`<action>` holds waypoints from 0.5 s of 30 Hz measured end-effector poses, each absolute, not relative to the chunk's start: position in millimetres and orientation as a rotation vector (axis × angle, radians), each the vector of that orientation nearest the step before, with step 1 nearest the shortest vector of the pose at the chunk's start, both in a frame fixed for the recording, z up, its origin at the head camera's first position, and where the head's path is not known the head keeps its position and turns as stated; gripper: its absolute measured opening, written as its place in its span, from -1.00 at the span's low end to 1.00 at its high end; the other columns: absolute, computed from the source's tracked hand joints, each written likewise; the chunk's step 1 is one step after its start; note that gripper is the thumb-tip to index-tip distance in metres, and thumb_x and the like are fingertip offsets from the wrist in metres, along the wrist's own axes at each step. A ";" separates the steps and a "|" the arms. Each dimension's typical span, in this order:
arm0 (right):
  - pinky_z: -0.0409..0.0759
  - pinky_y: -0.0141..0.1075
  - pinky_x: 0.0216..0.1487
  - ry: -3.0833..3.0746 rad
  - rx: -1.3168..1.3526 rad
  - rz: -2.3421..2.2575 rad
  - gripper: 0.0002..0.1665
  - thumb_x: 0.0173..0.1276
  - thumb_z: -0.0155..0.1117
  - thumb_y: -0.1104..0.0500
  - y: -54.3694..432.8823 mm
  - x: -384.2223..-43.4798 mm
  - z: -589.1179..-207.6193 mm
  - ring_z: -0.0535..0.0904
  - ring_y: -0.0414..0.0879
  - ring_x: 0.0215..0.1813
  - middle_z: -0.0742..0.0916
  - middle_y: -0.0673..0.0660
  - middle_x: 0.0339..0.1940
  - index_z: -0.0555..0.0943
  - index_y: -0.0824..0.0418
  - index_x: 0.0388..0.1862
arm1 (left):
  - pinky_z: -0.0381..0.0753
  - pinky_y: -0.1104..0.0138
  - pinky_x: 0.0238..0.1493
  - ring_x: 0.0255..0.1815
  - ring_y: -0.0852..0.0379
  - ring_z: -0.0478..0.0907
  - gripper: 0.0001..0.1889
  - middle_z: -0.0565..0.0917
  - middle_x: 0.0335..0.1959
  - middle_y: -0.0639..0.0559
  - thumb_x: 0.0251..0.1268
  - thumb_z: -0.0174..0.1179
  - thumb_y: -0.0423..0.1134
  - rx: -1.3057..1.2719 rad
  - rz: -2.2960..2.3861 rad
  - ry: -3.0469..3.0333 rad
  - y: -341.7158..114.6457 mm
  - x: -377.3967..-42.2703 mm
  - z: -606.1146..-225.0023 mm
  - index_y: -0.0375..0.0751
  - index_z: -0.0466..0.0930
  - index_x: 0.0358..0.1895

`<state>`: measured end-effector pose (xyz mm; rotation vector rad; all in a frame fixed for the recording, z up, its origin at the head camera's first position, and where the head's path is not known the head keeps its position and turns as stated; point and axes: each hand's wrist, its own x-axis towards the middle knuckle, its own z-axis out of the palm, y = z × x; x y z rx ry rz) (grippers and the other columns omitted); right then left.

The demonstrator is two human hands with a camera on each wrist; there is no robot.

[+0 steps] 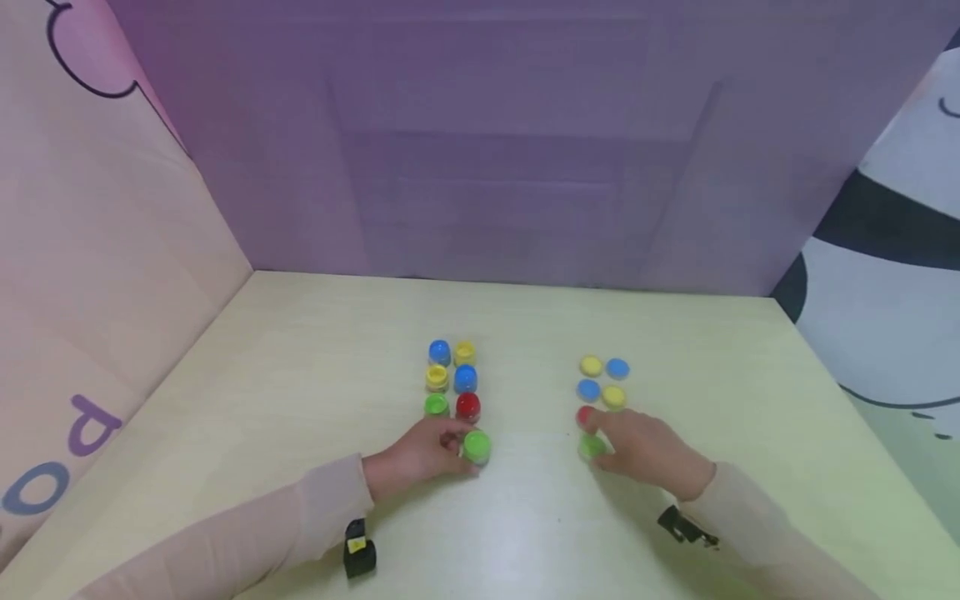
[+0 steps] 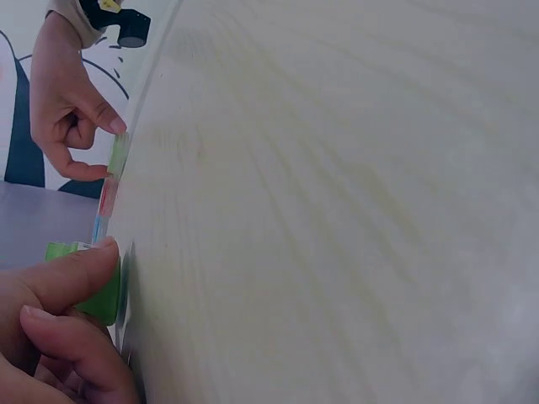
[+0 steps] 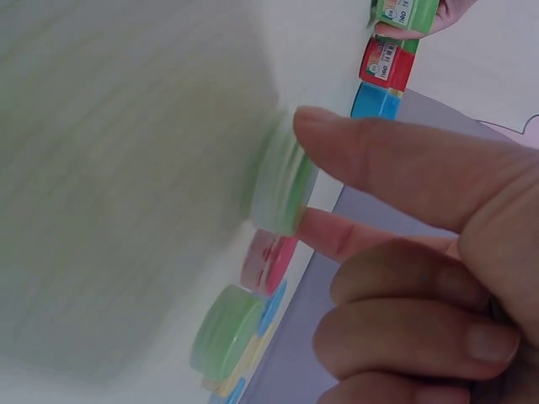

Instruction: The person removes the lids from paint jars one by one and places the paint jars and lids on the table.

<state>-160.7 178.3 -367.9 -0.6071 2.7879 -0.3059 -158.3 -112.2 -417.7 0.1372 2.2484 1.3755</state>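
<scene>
Gripping a green jar with the left hand: thumb and fingers curled round its side, jar standing on the pale table. Pinching a green lid between right thumb and forefinger of the right hand, lid tipped up on edge against the tabletop in the right wrist view, blurred there.

Hidden or unclear: lower half of the green jar covered by left fingers in the left wrist view; jar label unreadable. Red lid partly behind the right fingertips. A second green lid close beside the pinched one in the right wrist view, hidden under the hand from the head view.

Pose: both forearms in pale sleeves, laid in from the near edge, wrists low, palms down, hands well apart.

Just beyond the left grip: red jar, another green one, then yellow and blue jars in two columns. Beyond the right grip: blue and yellow lids in a square of four.
</scene>
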 end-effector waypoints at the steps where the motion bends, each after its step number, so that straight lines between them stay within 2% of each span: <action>1: 0.56 -0.18 -0.24 2.783 -0.592 -0.303 -0.56 0.07 0.43 0.13 178.0 -161.1 -368.1 0.58 -0.07 -0.26 0.69 0.09 -0.27 0.55 0.16 -0.05 | 0.31 0.40 -0.50 -0.46 0.15 0.31 -0.44 0.39 -0.51 0.06 -0.03 0.42 -0.29 0.132 1.379 2.245 -112.9 -158.4 -417.5 -0.07 0.55 0.16; 6: 0.56 -0.18 -0.23 2.780 -0.596 -0.293 -0.58 0.07 0.42 0.13 177.1 -161.7 -372.9 0.57 -0.07 -0.27 0.68 0.09 -0.30 0.54 0.17 -0.08 | 0.25 0.43 -0.60 -0.55 0.18 0.26 -0.43 0.37 -0.52 0.09 -0.01 0.40 -0.31 0.111 1.372 2.237 -114.7 -158.1 -416.8 -0.06 0.53 0.18; 15: 0.55 -0.23 -0.31 2.805 -0.611 -0.317 -0.49 0.03 0.46 0.07 179.9 -161.5 -378.6 0.57 -0.09 -0.31 0.68 0.08 -0.31 0.52 0.19 -0.04 | 0.25 0.44 -0.59 -0.55 0.19 0.26 -0.39 0.37 -0.54 0.09 -0.04 0.41 -0.32 0.103 1.394 2.224 -115.4 -158.4 -417.7 -0.05 0.51 0.20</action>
